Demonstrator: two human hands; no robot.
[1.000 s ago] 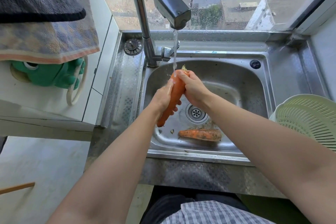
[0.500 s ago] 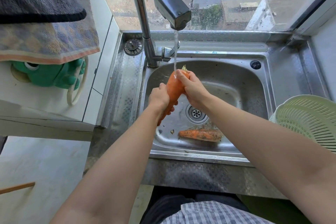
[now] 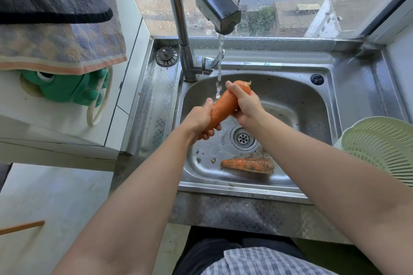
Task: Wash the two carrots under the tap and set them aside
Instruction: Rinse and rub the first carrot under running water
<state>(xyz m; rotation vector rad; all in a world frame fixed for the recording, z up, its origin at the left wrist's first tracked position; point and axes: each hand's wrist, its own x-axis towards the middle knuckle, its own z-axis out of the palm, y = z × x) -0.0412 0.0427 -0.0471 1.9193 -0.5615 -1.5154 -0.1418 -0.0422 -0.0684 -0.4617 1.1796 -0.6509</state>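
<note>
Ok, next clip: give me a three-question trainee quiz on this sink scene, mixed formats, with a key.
1. True or false: both hands grip the clean carrot under the running water.
2. Where is the dirty carrot? A) in the colander B) on the sink floor near the drain C) on the counter
3. Fill in: the left hand holds the carrot's ___ end, the right hand its top end.

Key: 1 true; 2 B, it lies in the sink beside the drain, and no carrot shows in the colander; 3 lower (tip).

Home kitchen, steel sink under tap, colander, hanging towels, window view
</note>
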